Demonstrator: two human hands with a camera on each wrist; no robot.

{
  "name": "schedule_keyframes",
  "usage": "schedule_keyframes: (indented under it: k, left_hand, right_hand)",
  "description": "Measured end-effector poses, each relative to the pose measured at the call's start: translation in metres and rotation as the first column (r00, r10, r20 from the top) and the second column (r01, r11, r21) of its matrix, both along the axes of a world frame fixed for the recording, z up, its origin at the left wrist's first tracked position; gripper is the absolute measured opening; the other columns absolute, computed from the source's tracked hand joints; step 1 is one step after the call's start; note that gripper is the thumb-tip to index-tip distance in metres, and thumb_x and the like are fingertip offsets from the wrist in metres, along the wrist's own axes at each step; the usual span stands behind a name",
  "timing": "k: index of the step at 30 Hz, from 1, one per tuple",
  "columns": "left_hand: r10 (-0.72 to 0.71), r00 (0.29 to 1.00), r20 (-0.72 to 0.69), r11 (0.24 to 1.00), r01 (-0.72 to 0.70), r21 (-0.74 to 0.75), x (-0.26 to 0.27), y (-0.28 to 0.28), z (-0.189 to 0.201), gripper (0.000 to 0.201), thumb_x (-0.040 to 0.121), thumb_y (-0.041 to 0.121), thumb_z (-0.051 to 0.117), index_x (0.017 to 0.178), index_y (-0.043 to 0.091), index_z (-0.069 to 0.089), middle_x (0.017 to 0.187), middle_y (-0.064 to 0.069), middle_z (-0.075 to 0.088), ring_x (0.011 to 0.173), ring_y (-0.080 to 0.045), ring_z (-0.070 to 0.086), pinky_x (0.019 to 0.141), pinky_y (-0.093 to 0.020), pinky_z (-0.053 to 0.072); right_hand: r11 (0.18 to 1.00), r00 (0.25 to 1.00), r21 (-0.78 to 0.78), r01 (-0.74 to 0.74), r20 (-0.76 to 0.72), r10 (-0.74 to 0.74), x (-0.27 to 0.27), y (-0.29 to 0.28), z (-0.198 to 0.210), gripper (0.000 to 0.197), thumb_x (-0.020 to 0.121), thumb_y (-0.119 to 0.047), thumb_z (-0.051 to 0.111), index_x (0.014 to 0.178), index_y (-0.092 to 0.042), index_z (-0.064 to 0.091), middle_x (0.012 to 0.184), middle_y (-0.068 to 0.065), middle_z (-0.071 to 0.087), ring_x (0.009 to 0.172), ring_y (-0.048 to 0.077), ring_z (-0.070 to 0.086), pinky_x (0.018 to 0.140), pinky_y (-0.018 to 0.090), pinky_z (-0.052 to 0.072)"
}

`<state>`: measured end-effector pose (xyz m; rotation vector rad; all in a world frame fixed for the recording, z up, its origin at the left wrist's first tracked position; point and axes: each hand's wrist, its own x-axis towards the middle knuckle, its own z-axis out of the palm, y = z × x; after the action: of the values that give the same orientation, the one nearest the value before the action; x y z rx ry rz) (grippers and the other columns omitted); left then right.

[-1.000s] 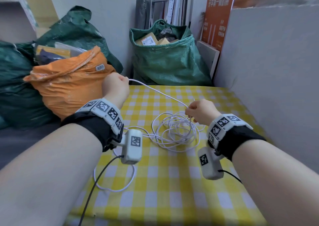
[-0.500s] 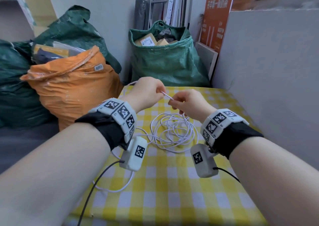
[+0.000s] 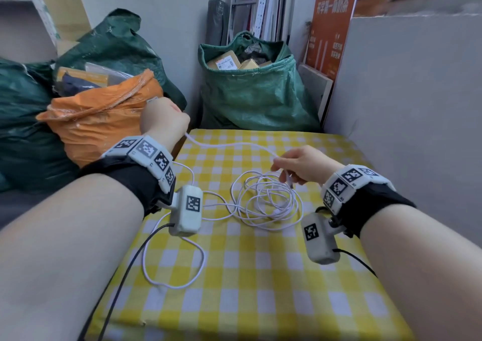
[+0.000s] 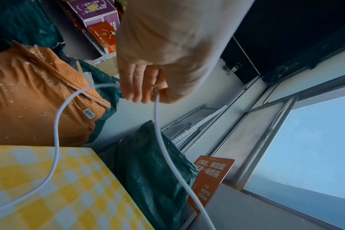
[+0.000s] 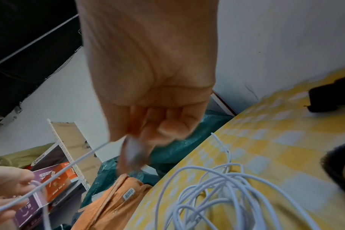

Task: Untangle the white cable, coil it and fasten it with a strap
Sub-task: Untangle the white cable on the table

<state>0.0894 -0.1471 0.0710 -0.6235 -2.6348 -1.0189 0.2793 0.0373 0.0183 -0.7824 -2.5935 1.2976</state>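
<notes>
A thin white cable [image 3: 266,202] lies in a loose tangle on the yellow checked tablecloth [image 3: 260,275]. My left hand [image 3: 164,121] is raised at the table's far left corner, fingers curled round the cable [image 4: 158,124]; one strand hangs back to the table [image 4: 56,129]. From that hand a stretch of cable [image 3: 229,145] runs right to my right hand [image 3: 300,163], which hovers above the tangle [image 5: 217,186] and pinches the cable [image 5: 89,154] between its blurred fingertips. A further loop [image 3: 172,267] trails near the left front. No strap is visible.
An orange sack [image 3: 104,121] and dark green sacks [image 3: 26,121] press against the table's left side. A green bag of parcels [image 3: 255,90] stands behind the table. A grey wall panel [image 3: 407,121] borders the right edge. Black wrist-camera leads [image 3: 122,283] hang over the front.
Half a second ago both hands met above the tangle. Now my left hand has pulled away to the far left, drawing out a length of cable, while my right hand has dropped slightly right.
</notes>
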Motion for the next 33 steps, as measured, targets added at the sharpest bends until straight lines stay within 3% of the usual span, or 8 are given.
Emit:
schedule_keyframes:
  k: [4, 11, 14, 17, 19, 22, 28, 33]
  left_hand:
    - [-0.046, 0.986, 0.159, 0.924, 0.102, -0.369, -0.002, 0.002, -0.004, 0.024, 0.08, 0.006, 0.051, 0.091, 0.003, 0.072, 0.095, -0.015, 0.07, 0.087, -0.035, 0.066, 0.078, -0.038, 0.056]
    - [-0.043, 0.913, 0.407, 0.512, 0.37, -0.775, 0.009, -0.009, -0.013, 0.019, 0.084, 0.013, 0.059, 0.091, 0.003, 0.074, 0.07, -0.004, 0.07, 0.056, -0.018, 0.06, 0.058, -0.024, 0.048]
    - [0.003, 0.892, 0.451, 0.365, 0.419, -0.831, 0.008, -0.011, -0.019, 0.024, 0.081, 0.02, 0.07, 0.101, 0.007, 0.072, 0.087, -0.007, 0.073, 0.075, -0.025, 0.067, 0.07, -0.031, 0.051]
    - [-0.055, 0.92, 0.388, 0.249, 0.389, -0.887, 0.011, -0.008, -0.022, 0.037, 0.079, 0.024, 0.074, 0.113, 0.012, 0.067, 0.112, -0.008, 0.067, 0.102, -0.026, 0.064, 0.087, -0.037, 0.052]
    - [-0.132, 0.904, 0.406, 0.264, 0.427, -0.865, 0.017, -0.004, -0.023, 0.038, 0.083, 0.025, 0.071, 0.118, 0.014, 0.064, 0.108, -0.006, 0.067, 0.091, -0.021, 0.062, 0.079, -0.033, 0.052]
    - [-0.26, 0.85, 0.458, 0.434, 0.527, -0.731, 0.022, 0.008, -0.027, 0.04, 0.087, 0.03, 0.065, 0.125, 0.019, 0.057, 0.083, 0.002, 0.063, 0.066, -0.013, 0.054, 0.054, -0.023, 0.044]
    - [-0.429, 0.722, 0.543, 0.669, 0.658, -0.346, 0.032, 0.036, -0.048, 0.035, 0.089, 0.032, 0.059, 0.123, 0.027, 0.053, 0.079, -0.001, 0.059, 0.064, -0.015, 0.051, 0.054, -0.023, 0.044]
    - [-0.392, 0.836, 0.384, 0.856, 0.484, -0.181, 0.036, 0.049, -0.052, 0.025, 0.087, 0.029, 0.063, 0.1, 0.016, 0.047, 0.083, -0.005, 0.054, 0.066, -0.019, 0.051, 0.053, -0.027, 0.044]
  right_hand:
    - [0.969, 0.948, -0.176, -0.171, 0.238, 0.211, -0.001, -0.011, 0.003, 0.043, 0.099, -0.042, 0.041, 0.087, -0.014, 0.071, 0.074, -0.004, 0.07, 0.057, 0.009, 0.056, 0.054, 0.018, 0.044]
    - [0.979, 0.984, 0.201, 0.042, 0.163, -0.075, -0.029, -0.01, -0.023, 0.036, 0.095, -0.019, 0.049, 0.13, -0.012, 0.055, 0.1, 0.007, 0.064, 0.076, 0.019, 0.063, 0.061, 0.026, 0.054]
    - [0.964, 0.97, 0.265, -0.004, 0.236, -0.061, -0.038, -0.016, -0.029, 0.048, 0.096, -0.019, 0.048, 0.142, -0.01, 0.039, 0.121, 0.012, 0.059, 0.093, 0.025, 0.063, 0.077, 0.034, 0.056]
    - [0.891, 0.931, 0.43, -0.145, 0.363, -0.024, -0.04, -0.019, -0.03, 0.04, 0.095, -0.019, 0.049, 0.129, 0.002, 0.052, 0.119, 0.021, 0.062, 0.081, 0.022, 0.053, 0.075, 0.035, 0.051]
    - [0.865, 0.943, 0.471, -0.172, 0.332, 0.008, -0.039, -0.018, -0.032, 0.033, 0.094, -0.021, 0.052, 0.113, 0.002, 0.065, 0.104, 0.023, 0.068, 0.07, 0.019, 0.048, 0.061, 0.033, 0.045]
    - [0.903, 0.989, 0.422, -0.084, 0.146, 0.024, -0.036, -0.013, -0.031, 0.024, 0.093, -0.03, 0.056, 0.09, -0.011, 0.07, 0.077, 0.006, 0.063, 0.062, 0.017, 0.049, 0.057, 0.027, 0.039]
    - [0.991, 0.927, 0.084, 0.104, -0.368, -0.066, -0.029, -0.006, -0.01, 0.025, 0.093, -0.024, 0.054, 0.069, -0.025, 0.061, 0.06, -0.005, 0.06, 0.042, 0.006, 0.041, 0.047, 0.02, 0.037]
    - [0.993, 0.87, -0.098, 0.071, -0.481, -0.11, -0.015, -0.006, 0.003, 0.023, 0.096, -0.02, 0.05, 0.075, -0.019, 0.061, 0.068, 0.001, 0.066, 0.038, 0.007, 0.037, 0.04, 0.013, 0.033]
